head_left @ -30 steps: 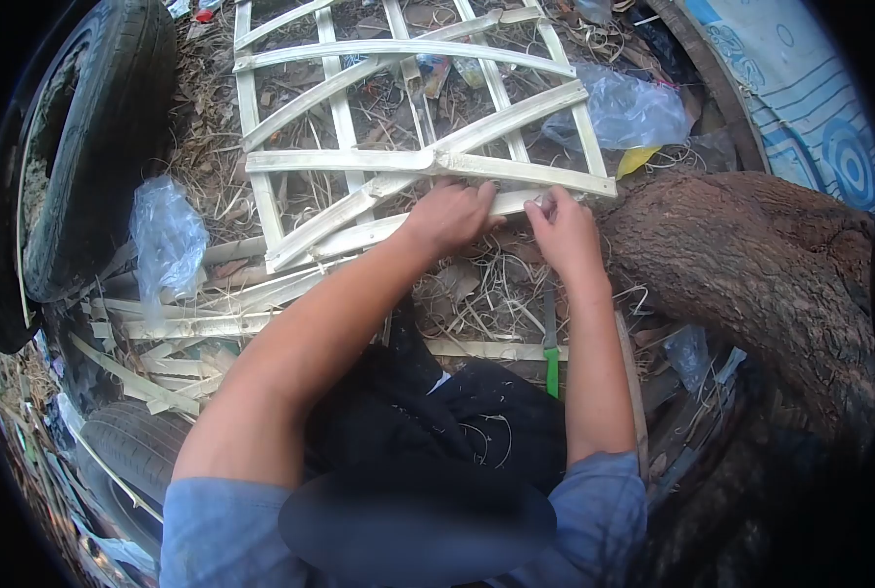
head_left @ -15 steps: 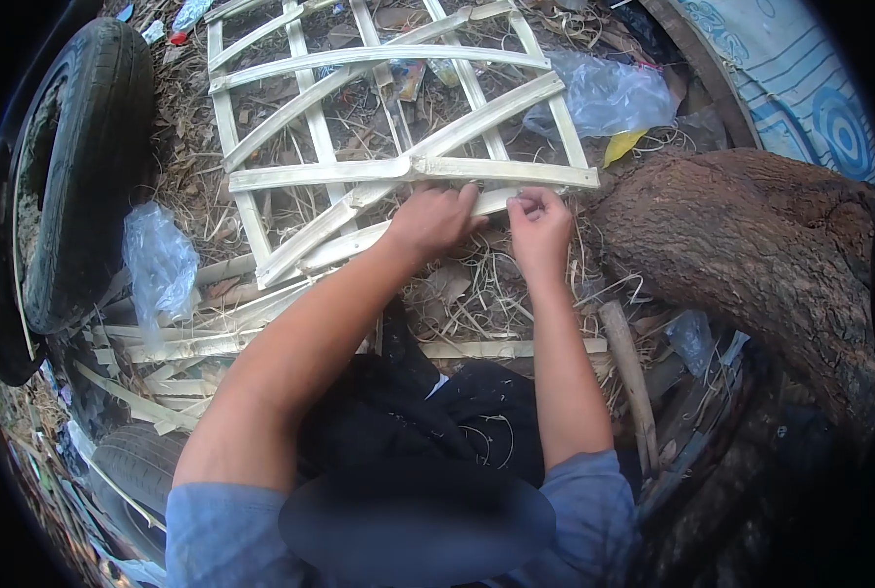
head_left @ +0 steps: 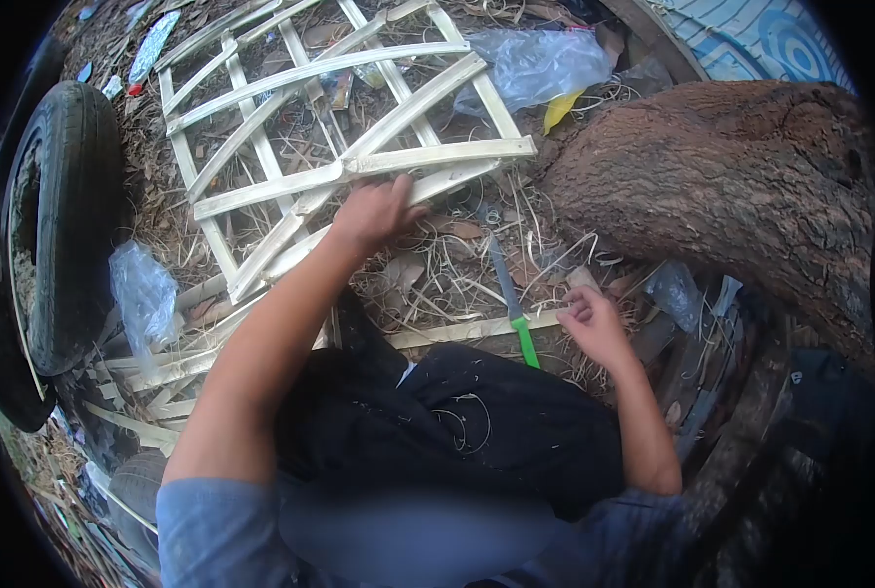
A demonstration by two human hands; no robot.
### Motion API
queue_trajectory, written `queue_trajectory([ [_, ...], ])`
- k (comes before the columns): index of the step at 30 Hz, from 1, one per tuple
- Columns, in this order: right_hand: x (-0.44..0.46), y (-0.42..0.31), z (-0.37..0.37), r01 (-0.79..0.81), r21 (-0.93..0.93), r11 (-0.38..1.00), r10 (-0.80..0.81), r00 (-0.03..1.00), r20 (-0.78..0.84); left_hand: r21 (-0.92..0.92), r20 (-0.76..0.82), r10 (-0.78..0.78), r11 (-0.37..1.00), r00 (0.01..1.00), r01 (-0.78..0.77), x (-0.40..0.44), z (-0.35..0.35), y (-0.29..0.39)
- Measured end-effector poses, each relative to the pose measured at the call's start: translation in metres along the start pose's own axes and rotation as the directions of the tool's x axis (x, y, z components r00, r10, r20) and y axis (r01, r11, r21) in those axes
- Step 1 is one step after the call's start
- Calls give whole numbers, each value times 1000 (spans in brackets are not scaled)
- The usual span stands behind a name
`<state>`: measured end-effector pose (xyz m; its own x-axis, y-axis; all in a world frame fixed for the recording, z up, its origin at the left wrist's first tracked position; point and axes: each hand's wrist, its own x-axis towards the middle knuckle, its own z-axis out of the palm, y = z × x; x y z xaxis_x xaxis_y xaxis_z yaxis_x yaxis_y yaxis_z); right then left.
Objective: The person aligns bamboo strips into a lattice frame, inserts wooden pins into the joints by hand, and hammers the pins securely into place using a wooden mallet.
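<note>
A lattice of pale split-bamboo strips (head_left: 261, 189) lies in front of me, its strips crossing at several points. At its near edge, my left hand (head_left: 374, 214) is closed around a bamboo strip (head_left: 454, 180), with some fingers hidden beneath the lattice. My right hand (head_left: 599, 328) has moved off the lattice; its fingers are loosely curled and apart, with nothing visible between them. It hovers over or touches a short wooden stick (head_left: 582, 279), which it partly covers. Just left of that hand lies a knife with a green handle (head_left: 525, 341), its blade pointing toward the lattice.
A thick tree trunk (head_left: 722, 176) slants along the right. An old tyre (head_left: 79, 225) stands at left. Clear plastic bags (head_left: 535, 69) and loose bamboo strips (head_left: 447, 334) lie on the littered ground. A blue patterned sheet (head_left: 751, 39) is at the top right.
My right hand has left the lattice edge and come down right toward the wooden stick. The green-handled knife has come into sight. My left hand stays at the strip; the view has shifted right.
</note>
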<state>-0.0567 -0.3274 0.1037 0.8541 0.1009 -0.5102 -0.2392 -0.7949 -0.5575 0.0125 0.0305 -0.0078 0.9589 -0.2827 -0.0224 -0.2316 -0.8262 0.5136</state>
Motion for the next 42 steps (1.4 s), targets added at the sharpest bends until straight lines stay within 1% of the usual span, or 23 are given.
queue_trajectory([
  [1, -3, 2, 3, -4, 15, 1000, 4, 1000, -9, 31, 7, 29, 999, 1000, -29, -1, -2, 0],
  [3, -1, -8, 18, -36, -400, 916, 95, 987, 128, 68, 41, 24, 997, 999, -27, -3, -4, 0],
  [4, -4, -20, 18, -80, -570, 818, 215, 961, 173, 93, 63, 7, 996, 998, -13, -3, -5, 3],
  [5, -11, -13, 19, -92, -553, 828, 219, 961, 168, 104, 75, 22, 994, 997, -30, -3, -5, 7],
  [7, -23, 7, 14, -69, -717, 694, 232, 964, 131, 199, 30, -125, 973, 992, 117, -4, -3, 21],
  [8, -25, 18, 1, -106, -736, 668, 305, 942, 141, 204, 46, -173, 966, 984, 160, -4, -2, 25],
  [9, -31, 23, -15, -153, -742, 653, 344, 932, 110, 203, 52, -161, 968, 986, 147, -6, 0, 30],
  [11, -48, 41, -40, -219, -721, 658, 290, 957, -26, 274, -42, -178, 944, 983, 182, -10, 4, 35],
  [13, -74, 45, -53, -344, -721, 602, 373, 919, -127, 266, 13, -216, 942, 976, 205, -16, -3, 40],
  [15, -104, 99, -50, -266, -765, 586, 71, 958, -279, 126, 33, -239, 964, 971, 233, -29, -12, 46],
  [17, -119, 115, -57, -315, -783, 536, -52, 914, -403, 249, 128, -364, 912, 922, 326, -42, -25, 59],
  [18, -122, 136, -57, -291, -790, 539, -69, 920, -386, 270, 148, -414, 891, 898, 367, -46, -30, 66],
  [20, -121, 174, -51, -362, -369, 856, 180, 878, -443, 291, 157, -471, 862, 868, 415, -52, -34, 72],
  [22, -126, 153, -49, -344, -399, 850, 147, 882, -448, 316, 232, -493, 854, 839, 414, -55, -37, 74],
  [23, -127, 140, -50, -339, -425, 839, 124, 881, -457, 308, 216, -500, 850, 839, 428, -55, -39, 72],
  [25, -132, 125, -58, -161, -452, 877, -55, 902, -427, 316, 295, -478, 866, 828, 387, -55, -42, 67],
  [27, -132, 92, -68, -159, -492, 856, -54, 919, -391, 277, 274, -464, 877, 842, 392, -56, -43, 64],
  [30, -118, 9, -73, -141, -484, 863, -59, 925, -375, 332, 333, -466, 872, 820, 360, -52, -48, 64],
  [33, -89, -69, -78, -77, -551, 831, -100, 954, -283, 296, 333, -473, 874, 816, 386, -53, -45, 60],
  [35, -69, -111, -80, -33, -704, 710, -193, 952, -238, 282, 347, -480, 873, 806, 399, -52, -49, 61],
  [37, -51, -143, -82, -33, -804, 594, -200, 962, -187, 273, 371, -494, 868, 786, 416, -52, -51, 61],
  [39, -36, -166, -82, -63, -858, 510, -178, 968, -177, 269, 445, -508, 862, 738, 430, -46, -57, 60],
  [42, -23, -184, -85, -36, -898, 439, -144, 983, -110, 243, 431, -522, 853, 736, 462, -44, -57, 60],
])
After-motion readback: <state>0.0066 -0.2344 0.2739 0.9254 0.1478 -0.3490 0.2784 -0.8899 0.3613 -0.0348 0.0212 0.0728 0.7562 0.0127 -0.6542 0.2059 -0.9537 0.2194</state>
